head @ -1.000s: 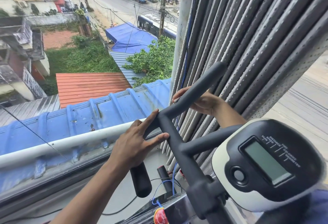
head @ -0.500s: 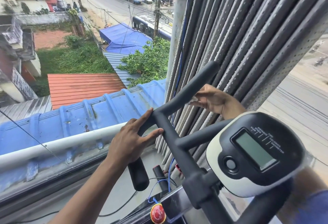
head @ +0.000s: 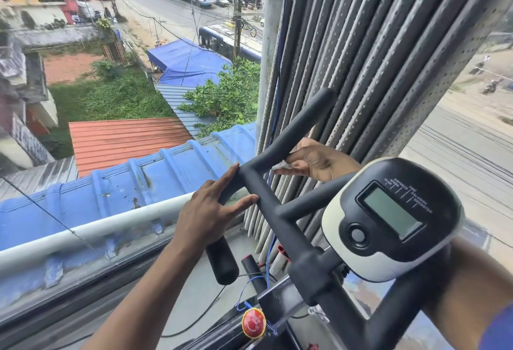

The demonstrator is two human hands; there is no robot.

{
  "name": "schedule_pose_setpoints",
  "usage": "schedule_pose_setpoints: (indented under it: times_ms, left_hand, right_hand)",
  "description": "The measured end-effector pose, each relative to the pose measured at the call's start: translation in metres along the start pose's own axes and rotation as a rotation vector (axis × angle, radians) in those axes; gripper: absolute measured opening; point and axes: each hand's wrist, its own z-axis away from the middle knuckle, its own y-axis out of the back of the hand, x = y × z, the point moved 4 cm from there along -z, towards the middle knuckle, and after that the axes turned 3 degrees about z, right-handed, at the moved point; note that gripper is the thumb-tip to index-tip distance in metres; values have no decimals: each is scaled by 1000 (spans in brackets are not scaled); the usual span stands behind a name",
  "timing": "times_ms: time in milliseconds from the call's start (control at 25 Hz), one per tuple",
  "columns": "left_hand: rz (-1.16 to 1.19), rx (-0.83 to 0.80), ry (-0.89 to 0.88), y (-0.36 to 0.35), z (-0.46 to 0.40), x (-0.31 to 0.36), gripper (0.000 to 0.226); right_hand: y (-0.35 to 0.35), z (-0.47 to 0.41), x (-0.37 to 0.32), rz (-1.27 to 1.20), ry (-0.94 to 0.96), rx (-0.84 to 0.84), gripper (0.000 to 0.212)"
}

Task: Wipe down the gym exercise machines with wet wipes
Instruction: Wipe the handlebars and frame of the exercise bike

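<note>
So this is mid-job on the exercise bike, I'd say nowhere near finished. The right hand (head: 313,161) has a small scrunched white wet wipe (head: 282,166) pressed up against the far prong of the black handlebar (head: 280,212), just past the bend where the prong splits off, fingers pinched around the wipe with the thumb over it. Can't honestly tell which bits of the bar are already clean, no wet sheen or streaks I can make out on that matte foam. My guess at what's left: the near grip end hanging down, the centre stem, and the console (head: 394,219) with its grey screen, which looks untouched but who knows. Other machines aren't in view at all. The left hand (head: 206,215) isn't gripping anything, fingers are spread and straight, index tip resting at the bend of the bar and thumb touching the bar lower down, looks like it's just steadying the thing. Red knob (head: 253,323) sits down below on the frame.
</note>
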Motion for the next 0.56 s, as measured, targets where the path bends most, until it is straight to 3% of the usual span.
schedule_pose_setpoints:
  times_ms: [240, 560]
  left_hand:
    - [16, 3, 29, 2, 2, 1, 97]
    - [155, -69, 222, -11, 52, -12, 111]
  right_hand:
    - [-26, -16, 27, 258, 53, 20, 25]
    - [-34, -27, 50, 97, 77, 93, 13]
